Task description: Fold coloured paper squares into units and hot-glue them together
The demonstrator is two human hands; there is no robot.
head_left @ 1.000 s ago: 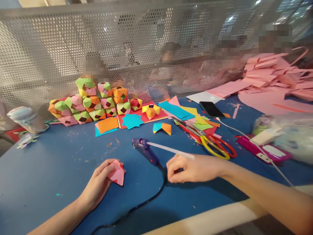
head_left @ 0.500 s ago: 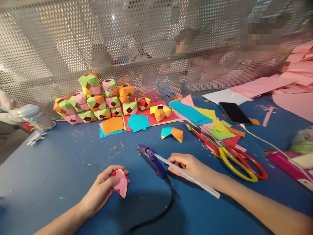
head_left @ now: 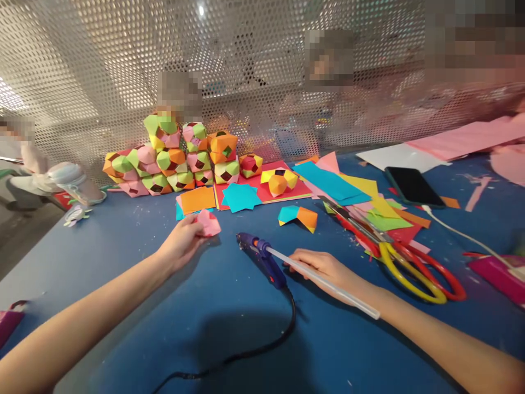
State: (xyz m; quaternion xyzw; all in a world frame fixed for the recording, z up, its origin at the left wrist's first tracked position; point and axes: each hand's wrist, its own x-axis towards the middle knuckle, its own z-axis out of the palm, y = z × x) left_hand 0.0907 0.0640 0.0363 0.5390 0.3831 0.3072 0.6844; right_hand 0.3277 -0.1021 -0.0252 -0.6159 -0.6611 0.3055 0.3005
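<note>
My left hand pinches a pink folded paper piece just in front of the orange and blue paper sheets. A purple hot glue gun lies on the blue table, a long clear glue stick jutting from its back. Right of the gun, my right hand rests with curled fingers behind the stick; whatever they may hold is hidden. Beyond the gun sits a blue, orange and yellow folded paper piece.
Stacked folded-paper balls stand against the perforated metal screen. To the right lie red- and yellow-handled scissors, paper sheets and a phone. A cup stands far left. A black cord crosses the front. People are beyond the screen.
My left hand has moved forward with the pink paper piece, up near the orange sheets. Orange scraps seen there earlier no longer show. My right hand stays beside the glue gun.
</note>
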